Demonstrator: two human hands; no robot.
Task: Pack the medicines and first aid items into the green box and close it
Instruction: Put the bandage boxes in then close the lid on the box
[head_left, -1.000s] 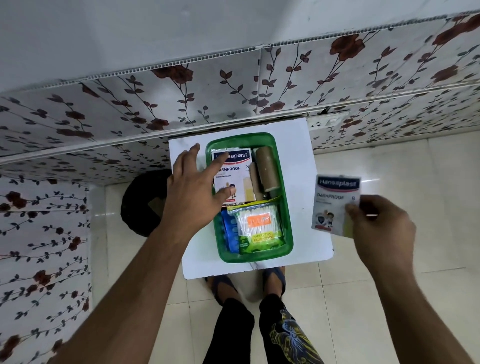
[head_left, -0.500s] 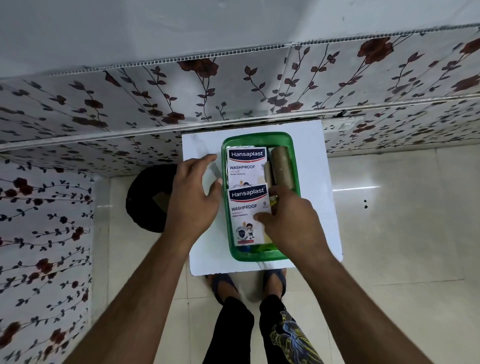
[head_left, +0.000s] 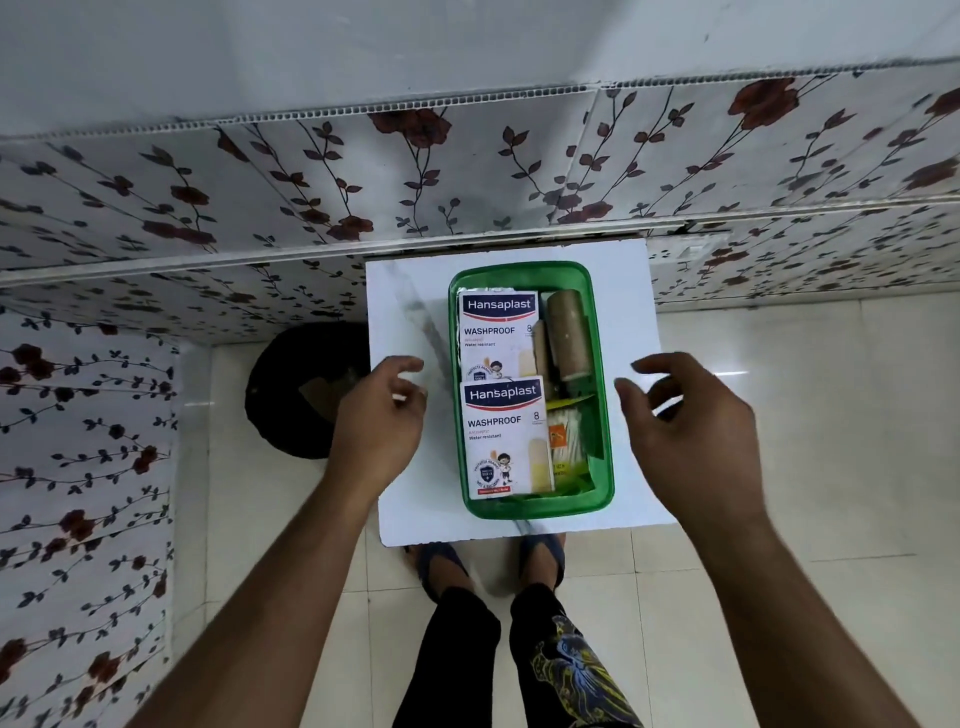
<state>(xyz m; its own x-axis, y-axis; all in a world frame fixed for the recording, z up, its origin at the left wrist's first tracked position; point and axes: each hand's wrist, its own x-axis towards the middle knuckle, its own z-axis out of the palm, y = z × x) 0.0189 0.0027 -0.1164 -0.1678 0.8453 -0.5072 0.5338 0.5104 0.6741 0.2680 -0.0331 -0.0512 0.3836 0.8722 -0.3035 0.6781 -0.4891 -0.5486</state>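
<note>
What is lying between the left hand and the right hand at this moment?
In the head view, the open green box sits between the left hand and the right hand. Both hands are empty and off the box.

small white tabletop (head_left: 395, 312) with faint grey marbling, pushed up against the flowery wall, green box (head_left: 602, 415) sitting open right in the middle, bare white either side
</note>
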